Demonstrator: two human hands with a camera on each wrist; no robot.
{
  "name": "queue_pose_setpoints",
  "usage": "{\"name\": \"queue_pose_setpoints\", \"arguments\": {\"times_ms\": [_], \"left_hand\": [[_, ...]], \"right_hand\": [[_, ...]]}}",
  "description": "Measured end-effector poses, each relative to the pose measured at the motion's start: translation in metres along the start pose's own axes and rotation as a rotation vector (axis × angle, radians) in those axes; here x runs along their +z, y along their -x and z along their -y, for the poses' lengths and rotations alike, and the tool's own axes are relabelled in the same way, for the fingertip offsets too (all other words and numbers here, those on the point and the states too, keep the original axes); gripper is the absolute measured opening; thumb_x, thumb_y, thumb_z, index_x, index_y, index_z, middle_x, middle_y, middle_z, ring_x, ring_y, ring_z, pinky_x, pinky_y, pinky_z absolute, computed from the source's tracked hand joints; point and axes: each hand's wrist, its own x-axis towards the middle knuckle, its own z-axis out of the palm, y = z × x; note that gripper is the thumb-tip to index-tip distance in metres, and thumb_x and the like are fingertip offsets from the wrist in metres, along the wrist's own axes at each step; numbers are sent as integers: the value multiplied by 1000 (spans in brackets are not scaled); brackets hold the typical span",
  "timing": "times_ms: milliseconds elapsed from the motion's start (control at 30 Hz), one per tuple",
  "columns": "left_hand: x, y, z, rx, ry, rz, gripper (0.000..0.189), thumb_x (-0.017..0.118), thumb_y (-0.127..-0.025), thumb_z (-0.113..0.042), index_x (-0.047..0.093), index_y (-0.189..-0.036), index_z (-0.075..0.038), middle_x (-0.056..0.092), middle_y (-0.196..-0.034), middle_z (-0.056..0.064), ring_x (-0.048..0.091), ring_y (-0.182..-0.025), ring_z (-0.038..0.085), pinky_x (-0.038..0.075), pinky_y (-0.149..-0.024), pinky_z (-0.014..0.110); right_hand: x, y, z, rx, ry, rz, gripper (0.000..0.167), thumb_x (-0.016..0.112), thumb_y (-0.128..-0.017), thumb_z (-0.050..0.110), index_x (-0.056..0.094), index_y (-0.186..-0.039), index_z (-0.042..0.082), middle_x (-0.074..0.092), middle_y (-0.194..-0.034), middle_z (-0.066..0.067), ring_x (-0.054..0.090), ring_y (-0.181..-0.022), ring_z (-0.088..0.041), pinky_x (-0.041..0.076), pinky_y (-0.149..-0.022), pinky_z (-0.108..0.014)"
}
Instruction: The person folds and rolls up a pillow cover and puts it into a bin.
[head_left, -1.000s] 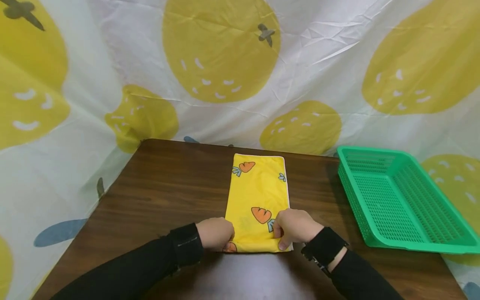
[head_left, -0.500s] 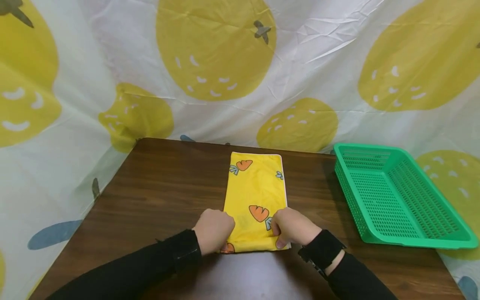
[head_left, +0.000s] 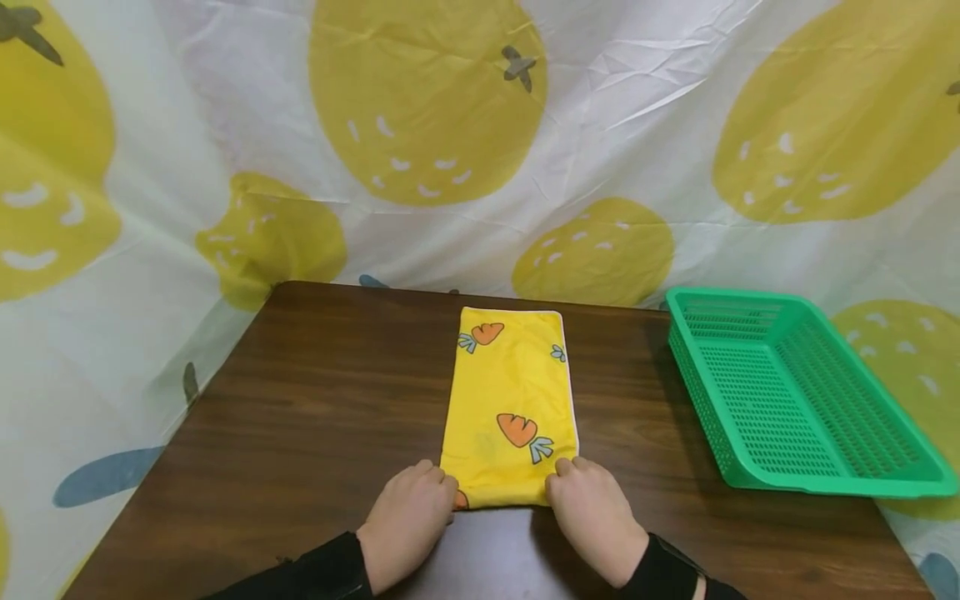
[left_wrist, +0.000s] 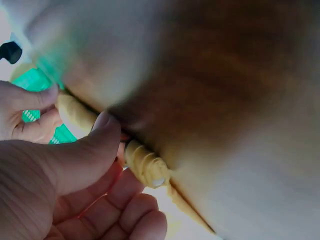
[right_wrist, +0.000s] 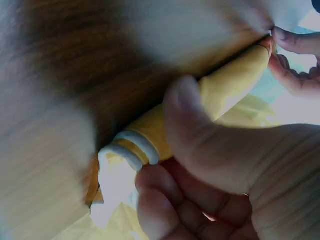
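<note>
A yellow cloth (head_left: 510,375) printed with orange carrots and edged in white lies as a long folded strip in the head view. Its near end is curled into a small roll (right_wrist: 227,90), with layered white trim at the right end in the right wrist view. My left hand (head_left: 411,521) pinches the roll's left end between thumb and fingers, seen close in the left wrist view. At the right end, my right hand (head_left: 597,517) grips the roll, thumb on the near side and fingers curled behind it. The fingertips are hidden in the head view.
A green slotted plastic basket (head_left: 780,408) stands at the right of the dark wooden table (head_left: 330,383). Behind and to the left hangs a white curtain (head_left: 450,242) with a yellow fruit print, meeting the table's back edge.
Both hands have shifted to the near end of the cloth, with wrists lower and knuckles turned forward. The near edge looks slightly more rolled. The basket stays put; the head view tilts slightly.
</note>
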Motion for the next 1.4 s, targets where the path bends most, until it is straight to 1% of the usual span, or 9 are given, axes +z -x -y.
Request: {"name": "queue_pose_setpoints", "arguments": {"times_ms": [167,267,533,700,867,1067,1167,1300,1400], "left_hand": [[0,2,-1,-14,41,5,10,86,-89,-13,76,-85,-10,62,-74,0,49,-69,12,46,-63,26],[0,0,-1,-10,20,17,12,87,-89,-20,79,-84,-11,60,-73,-1,48,-69,12,46,-63,26],[-2,-4,2,-13,59,61,28,89,-84,-36,78,-78,-11,59,-73,-1,47,-70,12,46,-64,26],[-2,-9,2,-29,58,85,28,90,-84,-34,77,-80,-10,60,-76,0,49,-72,13,47,-66,28],[3,-12,0,-51,40,120,18,83,-92,-20,76,-86,-5,60,-79,2,47,-74,16,47,-69,31],[6,-13,0,21,-70,90,12,72,-99,-13,72,-89,-7,60,-81,4,47,-76,17,43,-69,32],[1,-23,8,36,-15,90,13,72,-99,-14,74,-88,-7,62,-79,3,50,-74,17,43,-67,31],[-9,-47,23,17,168,257,17,78,-95,-15,73,-80,-10,57,-70,0,49,-67,16,42,-64,29],[-11,-69,33,31,204,433,26,84,-91,-18,67,-72,-15,50,-65,-4,46,-65,14,39,-63,28]], "right_hand": [[-2,-2,-1,38,-94,68,23,95,-71,6,72,-75,7,57,-72,-3,51,-64,-17,50,-61,-34],[0,-4,-3,39,-111,63,25,96,-69,6,71,-73,8,59,-73,-3,55,-65,-18,52,-61,-35],[4,-9,-2,-7,-84,-14,15,83,-81,-4,73,-73,5,61,-70,-5,57,-63,-19,54,-60,-37],[2,-12,-2,15,-101,9,15,79,-85,-6,74,-75,4,64,-71,-5,59,-64,-19,55,-63,-38],[2,-15,-3,17,-122,17,19,83,-79,-5,71,-70,6,63,-69,-4,61,-64,-19,56,-63,-39],[2,-17,-3,29,-140,71,16,87,-77,-1,72,-73,5,65,-71,-4,63,-66,-19,57,-64,-39],[1,-18,-2,40,-138,76,16,87,-78,-1,73,-74,5,65,-71,-4,63,-66,-19,57,-65,-40],[1,-18,-2,32,-129,63,16,85,-78,-2,72,-72,6,65,-70,-3,62,-65,-18,56,-64,-39],[2,-17,-1,23,-126,61,18,90,-75,1,72,-73,7,65,-71,-3,62,-67,-18,56,-65,-38]]}}
